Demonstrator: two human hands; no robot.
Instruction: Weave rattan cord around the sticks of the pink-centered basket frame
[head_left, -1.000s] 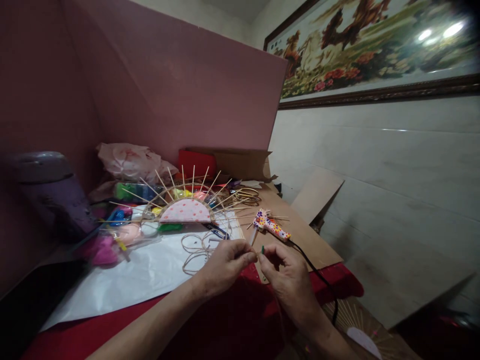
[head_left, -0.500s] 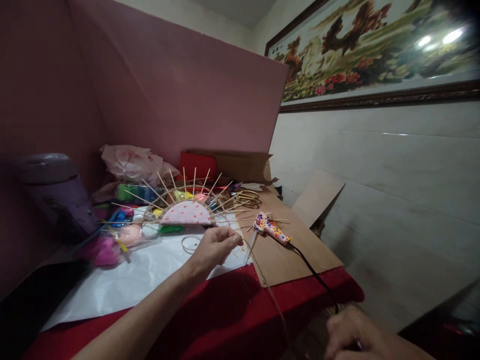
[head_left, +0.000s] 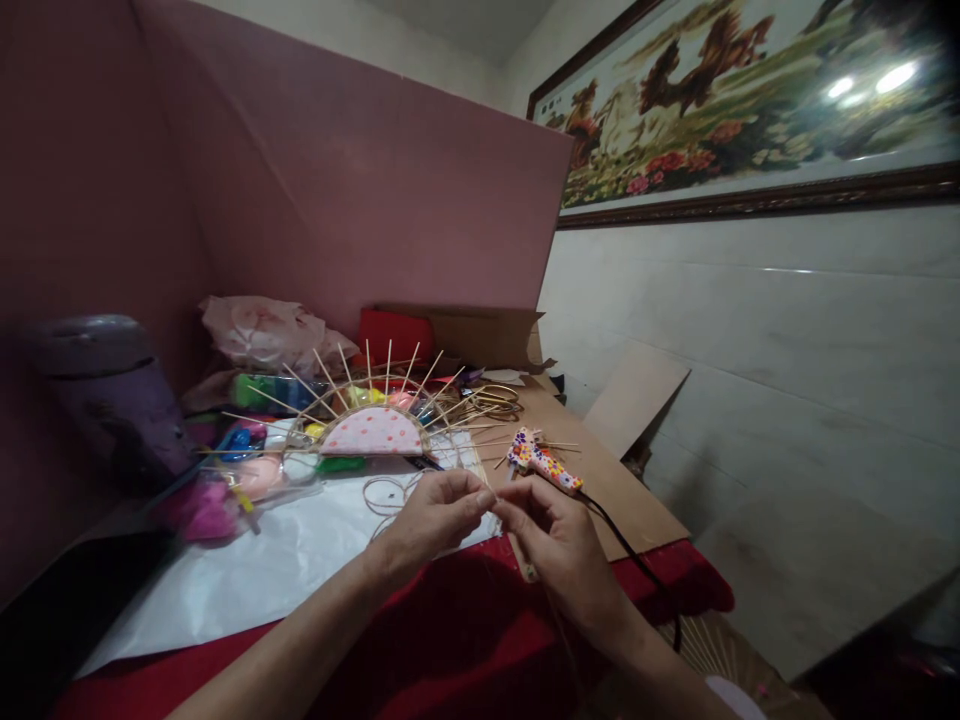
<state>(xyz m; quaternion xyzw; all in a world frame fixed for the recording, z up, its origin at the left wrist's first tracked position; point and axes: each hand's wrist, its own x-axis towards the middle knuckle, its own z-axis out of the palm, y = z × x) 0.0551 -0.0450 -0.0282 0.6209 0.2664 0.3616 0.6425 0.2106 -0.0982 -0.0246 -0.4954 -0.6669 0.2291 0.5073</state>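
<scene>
My left hand (head_left: 442,508) pinches a thin cord above the table's front edge. Fingertip to fingertip with it, my right hand (head_left: 559,530) is closed on the same cord, whose tail (head_left: 564,640) hangs below. Behind my hands stands a half-round piece with pink dotted fabric (head_left: 375,432) and thin sticks fanning outward. Loops of cord (head_left: 382,492) lie on the white sheet (head_left: 277,560). A flower-patterned glue gun (head_left: 544,461) rests on the brown board (head_left: 622,510) just beyond my right hand.
Bags of coloured clay (head_left: 262,470) lie at the left near a purple bottle (head_left: 120,400). Gold-handled scissors (head_left: 495,402) are at the back. The glue gun's black cable (head_left: 630,545) runs over the red cloth (head_left: 675,578). Another stick fan (head_left: 712,650) shows low at the right.
My right hand has moved up and left from the lower right to meet my left hand at the cord. My left hand has stayed nearly in place. The lower stick fan is now visible.
</scene>
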